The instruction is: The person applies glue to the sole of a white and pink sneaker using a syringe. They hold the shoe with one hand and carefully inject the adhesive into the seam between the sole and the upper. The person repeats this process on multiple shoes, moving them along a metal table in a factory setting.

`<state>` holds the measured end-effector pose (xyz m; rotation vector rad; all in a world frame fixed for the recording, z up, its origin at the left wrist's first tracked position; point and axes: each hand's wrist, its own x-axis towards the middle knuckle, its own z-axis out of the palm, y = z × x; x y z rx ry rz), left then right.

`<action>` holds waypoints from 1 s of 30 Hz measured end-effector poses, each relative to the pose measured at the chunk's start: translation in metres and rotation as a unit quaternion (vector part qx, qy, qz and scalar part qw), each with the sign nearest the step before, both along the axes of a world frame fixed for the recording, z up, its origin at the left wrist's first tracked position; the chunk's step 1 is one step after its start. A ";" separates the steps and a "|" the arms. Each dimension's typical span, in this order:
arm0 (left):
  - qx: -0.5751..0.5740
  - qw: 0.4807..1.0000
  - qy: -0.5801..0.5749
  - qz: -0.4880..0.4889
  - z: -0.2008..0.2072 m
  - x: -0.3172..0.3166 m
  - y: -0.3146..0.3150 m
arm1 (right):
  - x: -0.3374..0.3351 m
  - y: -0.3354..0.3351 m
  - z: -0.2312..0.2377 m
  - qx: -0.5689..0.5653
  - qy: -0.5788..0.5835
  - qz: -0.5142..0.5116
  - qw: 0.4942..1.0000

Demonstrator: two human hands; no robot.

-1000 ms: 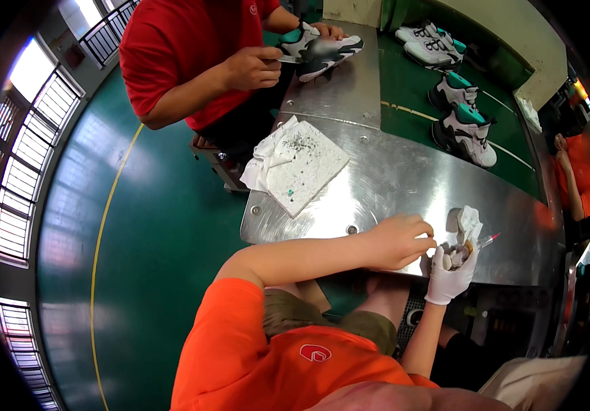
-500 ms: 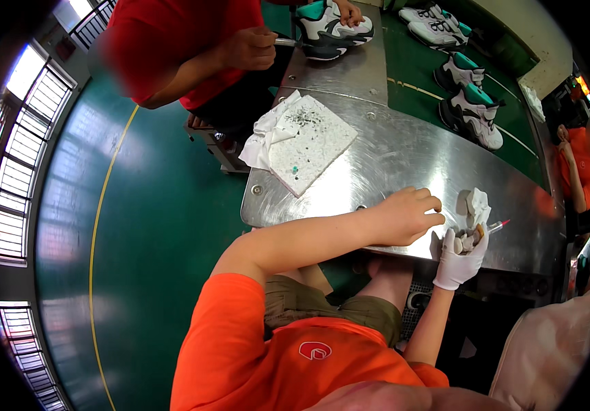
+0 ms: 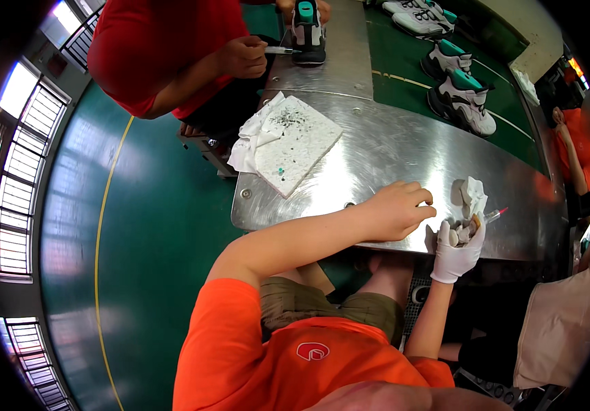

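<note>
My bare left hand point(image 3: 399, 211) is over the near edge of the steel table, fingers loosely bent, with a gap between thumb and forefinger and nothing seen there. To its right is my right hand point(image 3: 457, 253) in a white glove, its fingers curled around greyish-white lumps point(image 3: 455, 237) that may be stained glove fingertips or crumpled bits. A crumpled white tissue point(image 3: 473, 196) lies just beyond the glove. Beside the glove, a clear syringe-like tube with a red tip point(image 3: 496, 215) points right; whether my fingers touch it is hidden.
A speckled white slab point(image 3: 302, 140) with a white cloth point(image 3: 250, 147) lies on the steel table point(image 3: 377, 151). Across it, a person in red point(image 3: 171, 55) holds a shoe point(image 3: 308, 38) and a syringe-like tool point(image 3: 280, 50). Several shoes point(image 3: 460, 104) stand on a green belt point(image 3: 404, 61).
The co-worker's shoe has turned from side-on to end-on, with the tool at its lower edge. The view has shifted slightly. My hands keep nearly the same pose. Beige cloth at lower right has moved.
</note>
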<state>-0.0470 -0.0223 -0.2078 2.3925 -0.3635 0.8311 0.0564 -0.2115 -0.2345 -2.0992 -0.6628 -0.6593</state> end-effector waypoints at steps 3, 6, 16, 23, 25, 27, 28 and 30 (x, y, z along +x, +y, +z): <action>-0.001 1.000 -0.001 0.000 0.000 0.000 0.000 | 0.000 0.000 0.001 -0.005 -0.003 -0.001 1.000; 0.000 1.000 0.000 0.002 0.001 0.000 0.000 | 0.000 -0.001 0.001 -0.002 0.003 0.000 1.000; -0.009 1.000 -0.004 -0.001 0.001 -0.001 -0.001 | 0.000 0.000 -0.001 0.012 0.007 0.003 1.000; -0.011 1.000 0.002 -0.001 -0.002 0.000 -0.002 | -0.002 0.001 0.002 0.009 0.002 0.008 1.000; -0.016 1.000 0.002 -0.001 0.000 -0.001 -0.003 | -0.002 0.000 0.003 -0.006 -0.004 -0.003 1.000; -0.016 1.000 0.000 -0.002 -0.001 0.000 -0.003 | -0.002 0.000 0.005 -0.017 -0.003 -0.010 1.000; -0.016 1.000 -0.001 -0.002 -0.002 0.000 -0.002 | -0.003 0.000 0.005 -0.020 0.001 -0.011 1.000; -0.011 1.000 0.002 -0.001 0.000 -0.002 -0.002 | -0.003 0.000 0.006 -0.028 0.002 -0.016 0.999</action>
